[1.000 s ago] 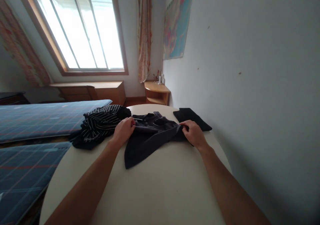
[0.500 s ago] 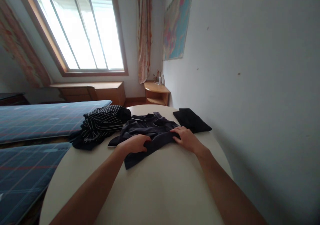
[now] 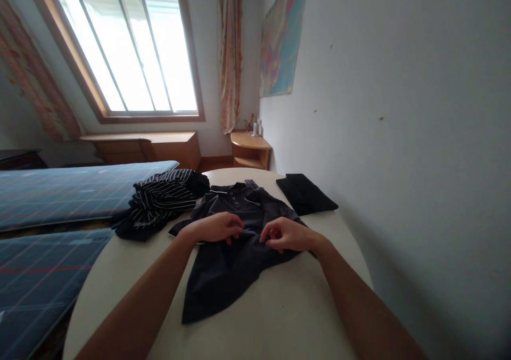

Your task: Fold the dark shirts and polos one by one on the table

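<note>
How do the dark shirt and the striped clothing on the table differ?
The dark shirt is mostly plain, while the striped clothing has white lines on black. The dark shirt lies largely spread out; the striped clothing is bunched in a heap. The left hand and right hand are at the dark shirt, with the striped clothing apart from both. Both are dark fabric on the pale table.

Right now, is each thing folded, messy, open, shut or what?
Dark shirt: spread out, wrinkled
Striped clothing: bunched in a heap
Black cloth: flat, looks folded
Curtains: drawn aside
Window: bright; can't tell if shut
Left hand: fingers bent, grip unclear
Right hand: fingers curled, grip unclear
</note>
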A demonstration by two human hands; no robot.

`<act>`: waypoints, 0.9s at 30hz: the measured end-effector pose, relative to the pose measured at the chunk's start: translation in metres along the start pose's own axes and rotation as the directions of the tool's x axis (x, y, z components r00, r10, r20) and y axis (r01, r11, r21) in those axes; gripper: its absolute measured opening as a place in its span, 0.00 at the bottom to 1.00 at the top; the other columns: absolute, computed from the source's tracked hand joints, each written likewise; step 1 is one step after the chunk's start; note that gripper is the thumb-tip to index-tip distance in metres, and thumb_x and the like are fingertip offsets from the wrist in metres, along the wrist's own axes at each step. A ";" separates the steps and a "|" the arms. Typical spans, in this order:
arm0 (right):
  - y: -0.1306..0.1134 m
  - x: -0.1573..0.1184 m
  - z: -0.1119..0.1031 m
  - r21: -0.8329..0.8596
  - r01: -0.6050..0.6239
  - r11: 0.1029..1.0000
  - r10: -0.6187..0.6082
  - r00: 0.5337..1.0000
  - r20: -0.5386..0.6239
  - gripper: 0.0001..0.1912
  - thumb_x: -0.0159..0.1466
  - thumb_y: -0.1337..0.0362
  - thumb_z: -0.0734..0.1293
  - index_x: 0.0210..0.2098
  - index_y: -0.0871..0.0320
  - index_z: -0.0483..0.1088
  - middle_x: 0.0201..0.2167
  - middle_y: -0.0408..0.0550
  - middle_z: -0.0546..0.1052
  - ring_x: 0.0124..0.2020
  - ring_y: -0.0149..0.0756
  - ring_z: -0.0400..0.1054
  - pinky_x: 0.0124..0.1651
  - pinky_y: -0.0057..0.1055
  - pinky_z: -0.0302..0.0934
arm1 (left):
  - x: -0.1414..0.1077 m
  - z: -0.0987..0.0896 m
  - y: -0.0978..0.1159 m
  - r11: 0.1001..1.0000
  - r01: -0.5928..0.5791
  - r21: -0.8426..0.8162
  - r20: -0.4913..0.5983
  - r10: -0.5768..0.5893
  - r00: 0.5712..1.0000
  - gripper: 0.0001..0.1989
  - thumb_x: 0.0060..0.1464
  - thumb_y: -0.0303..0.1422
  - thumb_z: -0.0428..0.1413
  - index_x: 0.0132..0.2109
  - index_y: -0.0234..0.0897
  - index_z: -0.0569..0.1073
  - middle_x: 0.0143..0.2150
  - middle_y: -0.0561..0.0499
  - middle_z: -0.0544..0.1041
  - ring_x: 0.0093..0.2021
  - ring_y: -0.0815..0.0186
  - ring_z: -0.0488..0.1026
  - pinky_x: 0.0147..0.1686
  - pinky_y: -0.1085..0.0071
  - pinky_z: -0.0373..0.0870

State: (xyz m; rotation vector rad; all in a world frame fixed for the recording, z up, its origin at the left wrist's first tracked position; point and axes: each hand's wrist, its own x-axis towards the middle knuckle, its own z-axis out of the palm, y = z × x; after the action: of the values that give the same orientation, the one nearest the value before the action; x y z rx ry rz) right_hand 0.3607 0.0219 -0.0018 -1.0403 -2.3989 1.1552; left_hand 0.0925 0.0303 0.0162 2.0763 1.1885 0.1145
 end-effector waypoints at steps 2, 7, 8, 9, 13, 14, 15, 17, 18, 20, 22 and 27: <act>-0.003 0.004 0.005 -0.041 0.023 0.999 -0.025 0.999 -0.038 0.12 0.61 0.60 0.67 0.41 0.57 0.77 0.23 0.41 0.76 0.25 0.32 0.70 0.29 0.25 0.61 | 0.005 0.001 -0.009 0.976 -0.055 0.211 -0.196 0.098 0.976 0.18 0.59 0.37 0.54 0.55 0.36 0.72 0.52 0.43 0.77 0.50 0.57 0.76 0.51 0.65 0.70; 0.009 0.011 0.005 -0.366 0.053 0.929 -0.164 0.946 -0.280 0.12 0.60 0.59 0.70 0.43 0.55 0.77 0.44 0.49 0.78 0.46 0.39 0.71 0.52 0.34 0.62 | 0.014 0.007 -0.029 0.897 0.068 0.437 -0.206 0.026 0.978 0.30 0.56 0.38 0.58 0.63 0.34 0.66 0.62 0.38 0.70 0.61 0.51 0.68 0.61 0.62 0.62; 0.012 0.011 0.004 -0.378 0.032 0.925 -0.142 0.953 -0.267 0.14 0.60 0.58 0.71 0.44 0.55 0.77 0.44 0.50 0.78 0.46 0.39 0.71 0.52 0.34 0.62 | 0.016 0.008 -0.032 0.892 0.087 0.444 -0.202 0.005 0.979 0.30 0.57 0.39 0.57 0.64 0.34 0.65 0.62 0.37 0.70 0.61 0.50 0.68 0.61 0.61 0.62; 0.014 0.011 0.003 -0.373 0.000 0.928 -0.098 0.965 -0.243 0.15 0.60 0.56 0.71 0.45 0.56 0.76 0.42 0.50 0.78 0.44 0.39 0.72 0.49 0.33 0.63 | 0.017 0.009 -0.035 0.891 0.095 0.444 -0.208 0.000 0.978 0.30 0.58 0.41 0.55 0.64 0.33 0.65 0.62 0.37 0.70 0.62 0.50 0.67 0.61 0.59 0.62; 0.007 0.008 0.006 -0.318 -0.116 0.941 0.089 0.991 -0.097 0.16 0.59 0.53 0.71 0.43 0.56 0.78 0.35 0.46 0.79 0.35 0.36 0.72 0.38 0.29 0.63 | 0.025 0.013 -0.044 0.922 0.084 0.379 -0.273 0.025 0.962 0.30 0.65 0.47 0.44 0.64 0.32 0.65 0.63 0.36 0.68 0.63 0.49 0.66 0.62 0.56 0.60; 0.002 0.007 0.008 -0.300 -0.123 0.946 0.118 0.992 -0.035 0.17 0.58 0.53 0.71 0.43 0.55 0.78 0.35 0.46 0.79 0.34 0.35 0.72 0.37 0.28 0.62 | 0.027 0.015 -0.046 0.927 0.089 0.365 -0.289 0.021 0.957 0.30 0.66 0.48 0.42 0.64 0.32 0.65 0.64 0.36 0.68 0.63 0.50 0.65 0.63 0.56 0.59; -0.004 0.007 0.011 -0.278 -0.124 0.952 0.140 0.989 0.038 0.18 0.57 0.53 0.72 0.43 0.55 0.78 0.34 0.45 0.80 0.33 0.35 0.72 0.35 0.27 0.62 | 0.028 0.016 -0.047 0.929 0.103 0.355 -0.304 0.011 0.953 0.30 0.66 0.48 0.41 0.65 0.33 0.65 0.64 0.36 0.67 0.64 0.50 0.65 0.63 0.55 0.58; -0.015 0.007 0.018 -0.219 -0.121 0.968 0.166 0.965 0.204 0.22 0.56 0.51 0.73 0.46 0.55 0.78 0.35 0.44 0.80 0.32 0.33 0.72 0.33 0.26 0.62 | 0.029 0.019 -0.048 0.924 0.131 0.359 -0.322 -0.009 0.947 0.31 0.64 0.50 0.44 0.66 0.35 0.63 0.65 0.37 0.66 0.64 0.48 0.63 0.62 0.55 0.59; -0.019 0.008 0.021 -0.180 -0.121 0.976 0.169 0.944 0.282 0.25 0.55 0.50 0.73 0.48 0.55 0.77 0.35 0.44 0.80 0.30 0.32 0.72 0.32 0.25 0.62 | 0.029 0.020 -0.047 0.918 0.134 0.372 -0.316 -0.010 0.949 0.33 0.62 0.51 0.48 0.67 0.37 0.62 0.65 0.37 0.65 0.64 0.47 0.63 0.61 0.55 0.60; -0.023 0.009 0.025 -0.085 -0.117 0.989 0.142 0.903 0.405 0.29 0.54 0.47 0.74 0.50 0.56 0.76 0.34 0.44 0.79 0.28 0.31 0.71 0.31 0.25 0.62 | 0.028 0.021 -0.046 0.907 0.115 0.405 -0.280 0.003 0.960 0.39 0.54 0.51 0.56 0.68 0.40 0.60 0.64 0.38 0.65 0.64 0.46 0.63 0.60 0.56 0.62; -0.021 0.011 0.024 -0.017 -0.072 0.997 0.073 0.922 0.380 0.26 0.57 0.48 0.72 0.49 0.57 0.76 0.32 0.44 0.79 0.28 0.31 0.71 0.32 0.25 0.63 | 0.025 0.020 -0.043 0.902 0.089 0.422 -0.227 0.011 0.974 0.43 0.48 0.50 0.62 0.68 0.41 0.61 0.63 0.39 0.65 0.63 0.46 0.63 0.60 0.57 0.62; 0.005 0.014 0.008 -0.298 0.042 0.954 -0.135 0.944 -0.300 0.16 0.61 0.63 0.69 0.49 0.55 0.75 0.49 0.52 0.76 0.51 0.41 0.70 0.56 0.37 0.62 | 0.020 0.017 -0.040 0.897 0.130 0.422 -0.164 -0.065 0.984 0.46 0.40 0.51 0.66 0.65 0.42 0.65 0.63 0.39 0.63 0.62 0.43 0.63 0.59 0.55 0.64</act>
State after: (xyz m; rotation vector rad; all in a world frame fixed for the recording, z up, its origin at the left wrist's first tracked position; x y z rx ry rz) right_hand 0.3490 0.0298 -0.0110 -1.0919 -2.3634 0.5621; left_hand 0.0820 0.0487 -0.0266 2.4158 1.5156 -0.0525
